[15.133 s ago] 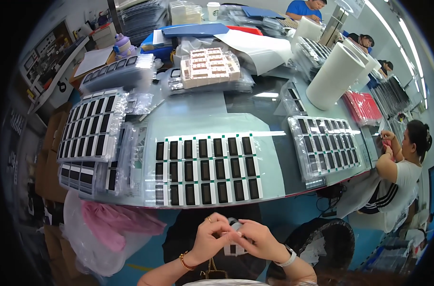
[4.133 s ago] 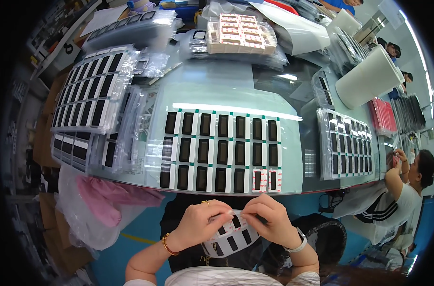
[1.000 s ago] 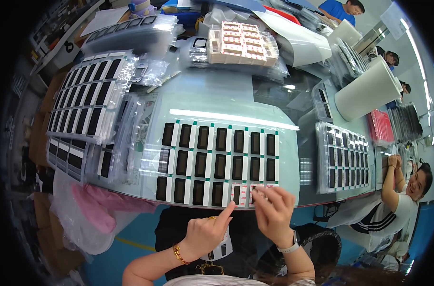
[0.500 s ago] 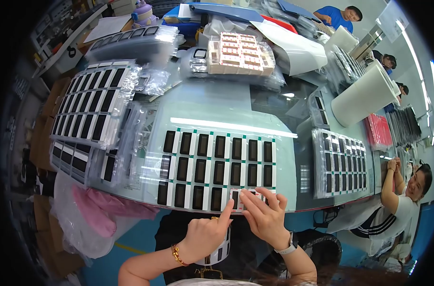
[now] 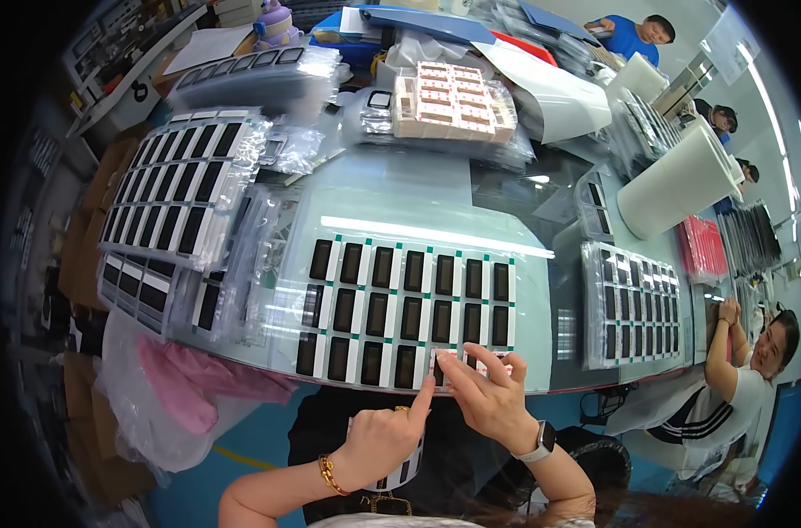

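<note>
Now both your hands meet at the near edge of the glass-topped table (image 5: 436, 189), pressing a small dark-faced panel (image 5: 443, 363) into the grid's near row.
Your right hand (image 5: 488, 396) lies fingers spread on it; your left hand (image 5: 385, 440) points one fingertip, gripping nothing. Thin, light and likely fragile: handle by its edges.

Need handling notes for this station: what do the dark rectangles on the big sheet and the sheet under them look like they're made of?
The dark rectangles look like glossy glass or hard plastic panels: black, flat faces in white borders. The backing sheet looks like thin clear or pale film, since it carries a bright streak of glare. Both hands, left and right, press its near edge.
</note>
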`<state>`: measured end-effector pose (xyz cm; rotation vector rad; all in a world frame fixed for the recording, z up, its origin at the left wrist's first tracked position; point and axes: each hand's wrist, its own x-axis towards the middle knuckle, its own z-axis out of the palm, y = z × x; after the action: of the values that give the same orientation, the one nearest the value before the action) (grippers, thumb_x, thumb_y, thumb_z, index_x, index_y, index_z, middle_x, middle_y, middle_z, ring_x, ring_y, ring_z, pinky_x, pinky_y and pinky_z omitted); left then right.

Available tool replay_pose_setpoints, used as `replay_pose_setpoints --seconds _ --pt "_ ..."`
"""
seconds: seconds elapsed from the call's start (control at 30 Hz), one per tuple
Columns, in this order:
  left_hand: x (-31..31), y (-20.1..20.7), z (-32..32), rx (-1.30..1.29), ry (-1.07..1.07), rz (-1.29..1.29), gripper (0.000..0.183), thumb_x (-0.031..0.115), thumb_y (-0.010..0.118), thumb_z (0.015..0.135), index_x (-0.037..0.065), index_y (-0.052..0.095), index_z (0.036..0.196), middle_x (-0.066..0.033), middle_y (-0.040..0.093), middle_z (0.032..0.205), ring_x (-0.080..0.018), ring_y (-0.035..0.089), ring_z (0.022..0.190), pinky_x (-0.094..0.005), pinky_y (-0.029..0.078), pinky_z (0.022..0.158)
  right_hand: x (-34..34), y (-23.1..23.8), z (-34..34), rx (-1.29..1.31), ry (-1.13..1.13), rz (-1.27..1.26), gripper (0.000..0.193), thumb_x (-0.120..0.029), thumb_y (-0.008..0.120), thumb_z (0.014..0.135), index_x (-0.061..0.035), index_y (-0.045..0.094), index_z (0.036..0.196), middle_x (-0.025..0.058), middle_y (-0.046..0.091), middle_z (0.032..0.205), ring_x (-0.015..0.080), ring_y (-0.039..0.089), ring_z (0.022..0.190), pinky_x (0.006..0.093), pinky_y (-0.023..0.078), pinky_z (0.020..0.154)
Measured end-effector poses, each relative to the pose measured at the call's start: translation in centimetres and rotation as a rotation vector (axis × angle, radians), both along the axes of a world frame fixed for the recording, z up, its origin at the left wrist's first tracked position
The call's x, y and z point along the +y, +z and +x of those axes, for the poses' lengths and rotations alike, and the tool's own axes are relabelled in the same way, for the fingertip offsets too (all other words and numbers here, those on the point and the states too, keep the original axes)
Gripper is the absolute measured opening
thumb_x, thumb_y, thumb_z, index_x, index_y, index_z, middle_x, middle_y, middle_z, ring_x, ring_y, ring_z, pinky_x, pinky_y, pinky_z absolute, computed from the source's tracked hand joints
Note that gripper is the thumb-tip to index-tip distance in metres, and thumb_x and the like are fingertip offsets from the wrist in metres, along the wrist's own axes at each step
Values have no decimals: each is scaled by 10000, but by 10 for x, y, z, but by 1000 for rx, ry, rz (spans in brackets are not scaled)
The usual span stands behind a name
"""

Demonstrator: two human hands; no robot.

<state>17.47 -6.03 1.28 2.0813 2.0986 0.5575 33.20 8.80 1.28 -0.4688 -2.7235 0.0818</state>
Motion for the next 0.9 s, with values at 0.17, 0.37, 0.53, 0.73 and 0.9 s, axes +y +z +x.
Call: replay_pose_setpoints --seconds 0.17,0.37,0.53,0.73,0.9 --pt "2 2 -1 -10 -1 5 548 230 685 927 2 585 1415 27 480 488 -111 551 397 -276 414 392 2 9 -7 -22 6 -65 533 -153 734 849 -118 628 1371 -43 696 1308 192 565 1236 420 284 974" --pt "12 9 -3 -50 19 -67 641 222 732 886 1 531 1454 -37 548 496 -208 593 426 -358 457 425 10 16 -14 -5 51 -172 551 -125 745 829 -105 612 1363 16 733 1096 209 573 1213 425 324 945" --pt "26 11 -3 127 24 -135 615 281 667 941 -30 527 1454 -7 545 497 -154 597 412 -300 478 425 11 27 -11 149 -46 -316 443 0 630 859 -74 685 1293 102 702 1121 261 569 1164 413 351 963" --pt "8 25 -9 -288 32 66 456 235 723 933 53 637 1342 -60 581 542 -226 586 438 -356 430 432 -18 34 16 257 -131 -636 399 41 569 888 -16 677 1269 164 670 1192 279 616 1063 362 495 881" --pt "-8 25 -5 -753 93 237 367 142 754 911 90 694 1269 -51 596 582 -200 565 453 -303 424 447 -46 22 26 12 106 -1525 246 -176 616 1014 6 684 1165 93 712 956 202 663 813 308 526 753"
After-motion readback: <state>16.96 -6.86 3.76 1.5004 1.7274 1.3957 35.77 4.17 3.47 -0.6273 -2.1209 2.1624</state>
